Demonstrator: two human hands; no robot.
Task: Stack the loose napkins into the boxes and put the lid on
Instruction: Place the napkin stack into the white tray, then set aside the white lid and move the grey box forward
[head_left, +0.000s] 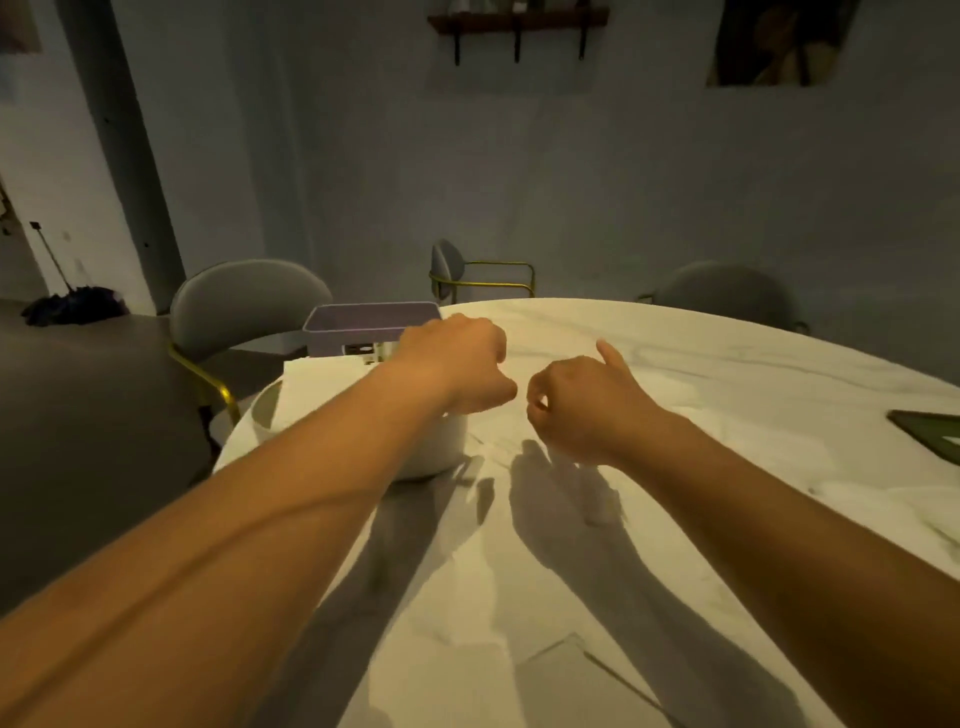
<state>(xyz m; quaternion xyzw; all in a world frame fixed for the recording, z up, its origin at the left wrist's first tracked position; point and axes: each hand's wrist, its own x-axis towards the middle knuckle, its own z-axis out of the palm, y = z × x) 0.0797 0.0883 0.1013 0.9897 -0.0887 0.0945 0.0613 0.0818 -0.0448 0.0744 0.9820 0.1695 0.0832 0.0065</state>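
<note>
**Desk:** What are the 2 hands doing?

**Photographer:** Both are over the round white marble counter (701, 364). The left hand (457, 364) has its fingers curled with nothing seen in them. The right hand (576, 405) is curled too, with 1 digit raised.

**Desk:** And the napkins?

**Photographer:** The white paper napkins (322, 384) sit in a white rounded box (441, 447) under the left hand. A lilac rectangular plastic box (363, 322) stands just behind.

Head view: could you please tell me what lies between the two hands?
Nothing lies there: between the left hand and the right hand, the head view shows only a narrow strip of bare white tabletop.
</note>
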